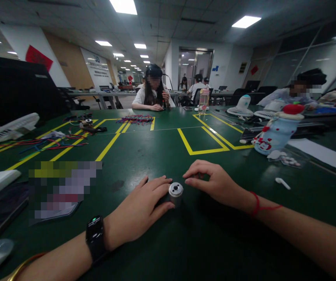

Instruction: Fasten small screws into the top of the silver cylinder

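A small silver metal cylinder (175, 191) stands upright on the green table, with a dark centre and small dark holes in its top face. My left hand (140, 207) grips it from the left, thumb at the near side and fingers along the far side. Just right of the cylinder and apart from it hovers my right hand (214, 181). Its thumb and index fingertips come together in a loose pinch; anything between them is too small to make out. A black smartwatch (94, 234) is on my left wrist, a red string (255, 205) on my right.
Wires (135, 119) lie in a bundle farther back, more at left. A plastic bag (65, 191) lies left of my hand. At right are a blue bottle (277, 130), a white earbud (282, 183) and small fans (240, 107). A person (154, 91) sits opposite.
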`<state>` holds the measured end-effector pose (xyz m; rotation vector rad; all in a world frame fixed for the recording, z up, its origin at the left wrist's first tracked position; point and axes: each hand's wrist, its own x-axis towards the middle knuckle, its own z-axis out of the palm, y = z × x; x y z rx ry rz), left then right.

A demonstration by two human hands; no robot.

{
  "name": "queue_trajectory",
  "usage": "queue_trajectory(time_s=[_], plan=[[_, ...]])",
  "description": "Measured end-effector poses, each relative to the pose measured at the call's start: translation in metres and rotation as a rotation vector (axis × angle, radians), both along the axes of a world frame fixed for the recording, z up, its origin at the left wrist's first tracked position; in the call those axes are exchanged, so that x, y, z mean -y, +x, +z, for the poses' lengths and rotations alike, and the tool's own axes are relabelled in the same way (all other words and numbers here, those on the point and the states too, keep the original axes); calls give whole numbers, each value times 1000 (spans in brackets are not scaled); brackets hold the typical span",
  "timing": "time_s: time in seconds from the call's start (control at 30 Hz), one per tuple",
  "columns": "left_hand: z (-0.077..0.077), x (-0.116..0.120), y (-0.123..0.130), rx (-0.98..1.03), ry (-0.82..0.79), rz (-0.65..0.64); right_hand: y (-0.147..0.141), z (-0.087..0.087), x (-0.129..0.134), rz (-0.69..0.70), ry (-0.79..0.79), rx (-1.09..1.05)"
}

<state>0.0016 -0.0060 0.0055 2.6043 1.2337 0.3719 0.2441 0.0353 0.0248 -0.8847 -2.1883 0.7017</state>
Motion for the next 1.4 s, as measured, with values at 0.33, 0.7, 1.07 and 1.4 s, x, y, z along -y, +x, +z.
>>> queue_trajectory(time_s=[0.33,0.7,1.07,1.4], plan=[[2,0,5,0,38,-11,-21,12,13,68,82,-65],[-2,-2,2,-3,44,-7,-13,13,9,59,-78,-53],[-1,-2,0,-21,5,4,12,-28,-33,-292,-418,-370],[0,-1,2,-30,30,14,-10,-7,-4,-120,-236,-152]])
